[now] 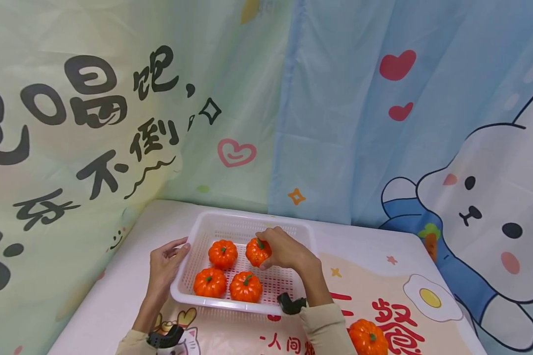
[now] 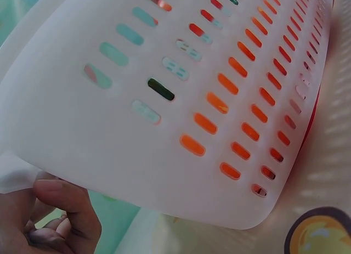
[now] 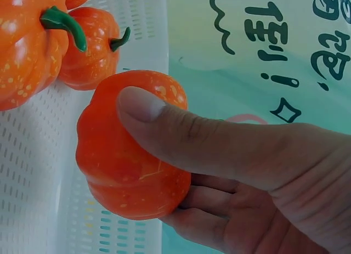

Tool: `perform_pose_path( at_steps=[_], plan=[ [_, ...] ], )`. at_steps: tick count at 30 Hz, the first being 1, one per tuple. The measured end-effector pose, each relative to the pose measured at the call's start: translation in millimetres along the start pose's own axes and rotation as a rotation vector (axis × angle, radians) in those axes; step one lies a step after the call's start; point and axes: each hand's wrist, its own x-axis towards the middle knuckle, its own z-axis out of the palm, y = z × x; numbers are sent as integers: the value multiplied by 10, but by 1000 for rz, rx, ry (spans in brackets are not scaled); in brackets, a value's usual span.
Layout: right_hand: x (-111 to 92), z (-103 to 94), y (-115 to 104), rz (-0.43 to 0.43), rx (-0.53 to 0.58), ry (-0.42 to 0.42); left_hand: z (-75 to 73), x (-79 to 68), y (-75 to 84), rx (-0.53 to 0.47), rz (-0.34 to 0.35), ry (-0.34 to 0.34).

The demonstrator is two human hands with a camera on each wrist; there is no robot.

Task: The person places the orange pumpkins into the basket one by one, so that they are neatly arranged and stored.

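A small curtained corner; whether home, shop or studio cannot be told. A pale green curtain (image 1: 231, 74) with black writing (image 1: 98, 183) and a blue curtain (image 1: 333, 98) with a cartoon rabbit (image 1: 484, 197) border a counter (image 1: 160, 222) printed with a fried egg (image 1: 430, 298).

The light is soft and even up to the far edge of the table (image 1: 360, 241); small spots of glare shine on the pumpkins (image 1: 204, 287). Both wrist views look rather dimmer.
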Motion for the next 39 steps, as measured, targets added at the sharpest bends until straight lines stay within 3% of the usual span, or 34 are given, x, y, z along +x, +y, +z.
perform_pose_path(
  at_steps=[20,39],
  plan=[
    [162,65,87,-2,8,-8,1,19,-11,-14,-4,-7],
    [360,161,229,-70,-11,-51,9,35,-23,-13,6,-2]
  ],
)
